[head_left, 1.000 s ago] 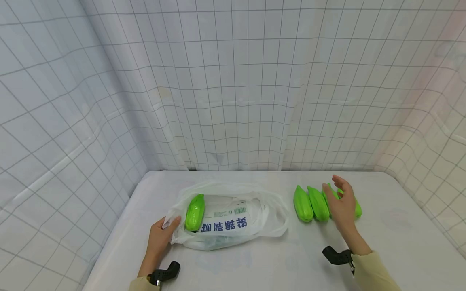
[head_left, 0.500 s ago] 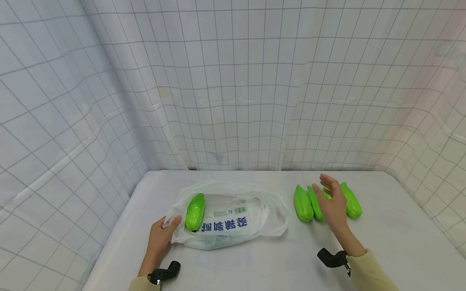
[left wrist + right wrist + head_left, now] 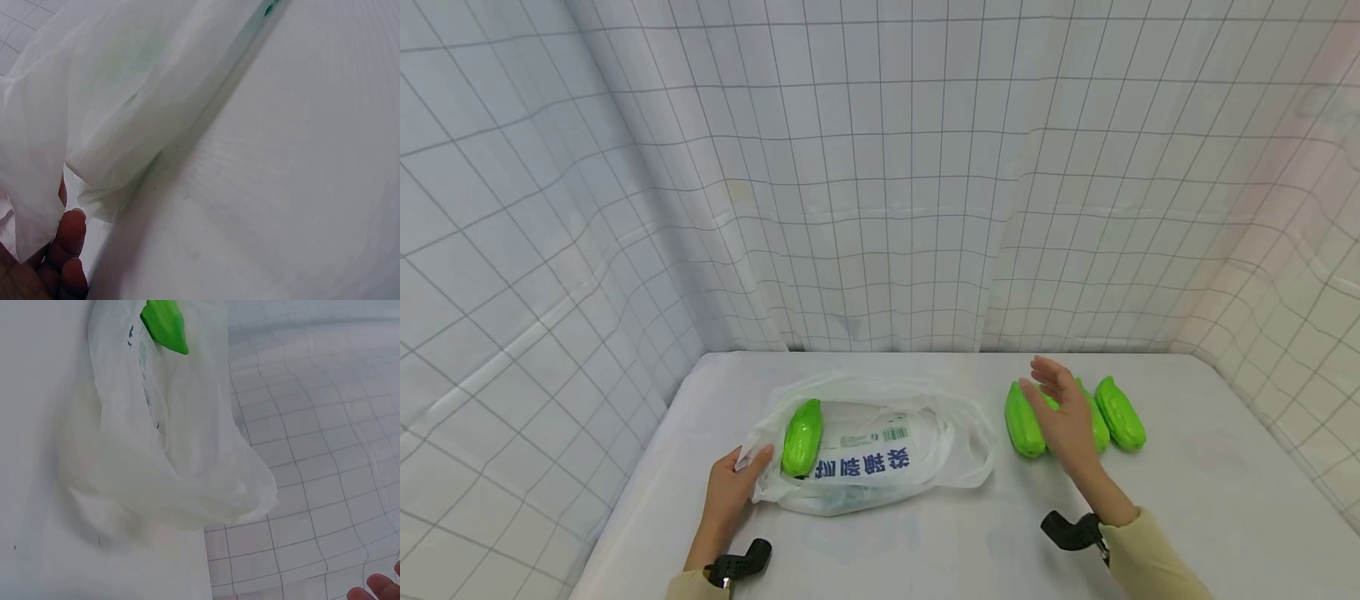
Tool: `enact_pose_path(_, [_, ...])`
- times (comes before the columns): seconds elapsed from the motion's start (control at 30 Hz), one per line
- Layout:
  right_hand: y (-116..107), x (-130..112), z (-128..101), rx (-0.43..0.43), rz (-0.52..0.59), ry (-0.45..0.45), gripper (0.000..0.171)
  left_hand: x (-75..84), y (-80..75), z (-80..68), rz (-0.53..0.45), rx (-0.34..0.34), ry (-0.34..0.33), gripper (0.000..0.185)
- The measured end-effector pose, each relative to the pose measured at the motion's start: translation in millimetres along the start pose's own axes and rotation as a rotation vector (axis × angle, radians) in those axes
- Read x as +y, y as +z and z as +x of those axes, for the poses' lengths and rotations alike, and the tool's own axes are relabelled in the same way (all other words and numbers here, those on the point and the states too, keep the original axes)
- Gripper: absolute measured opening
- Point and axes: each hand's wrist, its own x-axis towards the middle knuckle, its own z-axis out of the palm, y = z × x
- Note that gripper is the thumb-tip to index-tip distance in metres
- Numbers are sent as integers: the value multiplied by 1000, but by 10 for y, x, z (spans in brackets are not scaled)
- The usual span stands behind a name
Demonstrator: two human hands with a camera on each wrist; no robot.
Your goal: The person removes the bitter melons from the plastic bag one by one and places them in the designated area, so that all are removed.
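My left hand (image 3: 730,486) pinches the left edge of a white plastic bag (image 3: 827,502) between thumb and fingers. The bag lies on its side, mouth spread, with blue printing and a barcode showing. One glossy green gourd-like vegetable (image 3: 802,439), pointed at one end, rests inside at the left. My right hand (image 3: 1070,423) hovers over a row of several similar green vegetables (image 3: 1121,414), thumb apart from loosely bent fingers, nothing held. It partly covers the middle ones. In the right wrist view only a few fingertips (image 3: 381,586) show at the corner.
The white table (image 3: 970,542) ends at a back edge against a hanging white gridded curtain (image 3: 880,208). Curtains also flank both sides. Each wrist carries a black camera mount, such as the right one (image 3: 1071,532).
My right hand has moved left across the row of green vegetables, uncovering the right-hand ones and covering those toward the left. The left hand and the bag have stayed put.
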Motion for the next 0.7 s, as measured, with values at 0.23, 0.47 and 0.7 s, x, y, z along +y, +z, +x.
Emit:
enact_pose_path(0.23, [114,-68,-2,-85,-13,34,50,-4,-1,-10,-1,6,3,50])
enact_pose_path(0.47, [214,-111,-19,-182,18,17,52,3,-3,-15,-4,1,-2,51])
enact_pose_path(0.7, [324,-129,-36,-238,23,19,53,17,0,-24,-4,2,4,50])
